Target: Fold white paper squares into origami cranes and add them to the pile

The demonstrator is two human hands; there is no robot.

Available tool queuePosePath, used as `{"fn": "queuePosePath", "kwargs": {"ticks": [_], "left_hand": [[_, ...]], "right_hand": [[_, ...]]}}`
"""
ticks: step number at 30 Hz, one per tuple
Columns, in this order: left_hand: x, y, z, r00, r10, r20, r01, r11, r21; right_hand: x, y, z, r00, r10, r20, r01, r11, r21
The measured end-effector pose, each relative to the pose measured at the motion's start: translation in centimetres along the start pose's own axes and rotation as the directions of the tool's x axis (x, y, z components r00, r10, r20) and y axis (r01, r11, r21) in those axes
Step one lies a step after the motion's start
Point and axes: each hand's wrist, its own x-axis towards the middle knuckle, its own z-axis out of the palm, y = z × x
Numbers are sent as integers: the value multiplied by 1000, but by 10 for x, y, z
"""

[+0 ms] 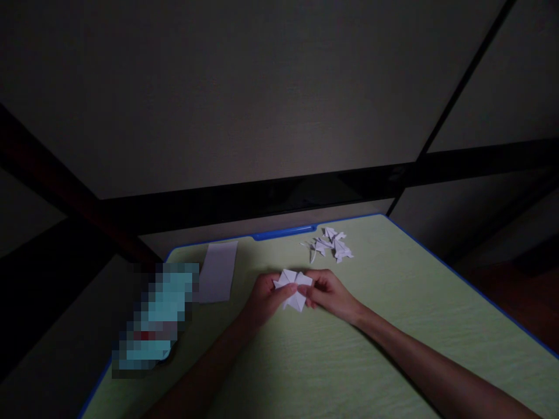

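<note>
A small piece of folded white paper with several pointed flaps is held just above the table, between my two hands. My left hand grips its left side, the thumb pressed on the front near the middle. On the right side, my right hand pinches it with thumb and fingers, its thumb tip close to the left one. The fingers behind the paper are partly hidden. Beyond my right hand lie several small folded white paper figures in a loose cluster.
The light green table has a blue edge and a blue handle-like strip at the back. A white paper sheet lies at the left, beside a pixelated device with a bright screen. Cabinet panels rise behind the table.
</note>
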Motion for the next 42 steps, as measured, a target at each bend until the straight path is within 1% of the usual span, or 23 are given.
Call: {"fn": "queuePosePath", "kwargs": {"ticks": [6,10,13,16,18,20,22,23,24,28,30,31,33,35,37,39,41,42], "left_hand": [[-4,0,-1,999,-20,41,21,1000,-24],[-5,-4,-1,998,26,59,-23,998,-59],[-3,-6,0,994,55,93,-43,991,-127],[-1,-5,1,990,32,135,-9,987,-161],[-1,-4,1,990,-14,143,33,991,-133],[-2,-3,2,991,-56,123,66,995,-76],[-3,-2,2,992,-75,104,80,996,-39],[-4,-2,3,991,-77,112,81,996,-33],[-4,-2,3,989,-75,128,80,996,-33],[-6,-2,7,983,-50,177,58,997,-42],[-6,-3,9,986,-28,162,40,997,-68],[-6,-3,10,987,-20,158,34,995,-90],[-5,-4,11,989,-7,149,27,990,-137],[-4,-4,11,989,7,147,19,984,-177],[-3,-6,9,991,12,133,16,977,-212],[-3,-10,9,998,-1,67,18,964,-265],[-3,-13,10,997,-19,-72,-5,946,-323],[-2,-14,10,989,-25,-146,-26,941,-337]], "right_hand": [[-5,-1,0,997,-34,69,31,998,46],[-8,-4,2,994,-78,77,70,992,102],[-8,-4,2,993,-96,61,87,987,138],[-7,-4,1,996,-53,67,43,988,145],[-5,-3,1,997,-28,74,16,987,157],[-4,-1,2,999,-19,44,10,983,184],[-3,2,3,1000,-10,-18,14,977,214],[-2,3,4,999,0,-33,8,972,235],[-2,5,4,999,10,-33,-2,965,261],[-3,7,4,997,70,37,-79,902,423],[-4,7,3,996,82,36,-89,886,455],[-4,6,2,997,71,31,-78,892,446],[-4,6,2,999,27,43,-42,917,397],[-3,6,1,997,-12,81,-16,944,330],[-2,7,1,995,-16,100,-14,957,289],[-1,8,1,997,-7,83,-17,957,289],[-1,10,1,998,0,58,-18,949,314],[0,11,1,999,4,48,-19,945,326]]}}
